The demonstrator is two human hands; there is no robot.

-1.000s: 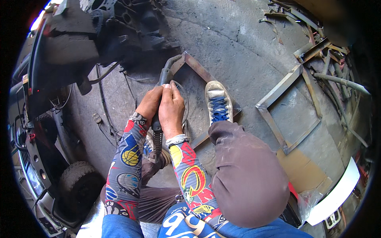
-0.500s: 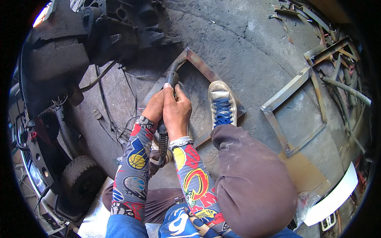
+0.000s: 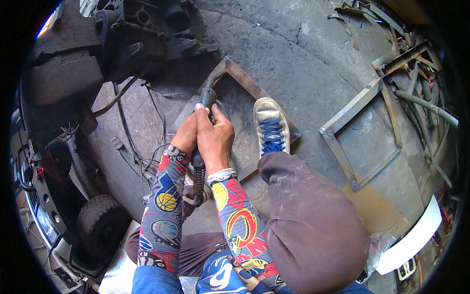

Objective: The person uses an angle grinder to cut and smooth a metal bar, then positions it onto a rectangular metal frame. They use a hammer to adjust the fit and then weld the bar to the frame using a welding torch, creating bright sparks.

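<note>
Both my hands are wrapped round a black welding torch [image 3: 208, 97], whose curved neck reaches up to the far corner of a rusty angle-iron frame [image 3: 246, 82] on the floor. My left hand [image 3: 185, 134] closes round the handle from the left side. Against it, my right hand [image 3: 215, 139] grips the same handle, its thumb on the near part. The spring-wrapped cable end [image 3: 198, 180] of the torch hangs down between my forearms. My shoe [image 3: 272, 128] rests at the right side of the frame. Whether the torch tip touches the metal cannot be made out.
A second metal frame [image 3: 353, 106] lies to the right, near a scrap metal pile [image 3: 416, 73]. A dark engine-like assembly [image 3: 142, 39] looms at far left, with a tyre [image 3: 102, 220] below it. Loose cables [image 3: 155, 105] cross the floor. Cardboard [image 3: 381, 206] and a white panel [image 3: 413, 240] lie lower right.
The whole view has shifted slightly. My hands keep their grip on the welding torch, and its neck stays at the same corner of the frame.
</note>
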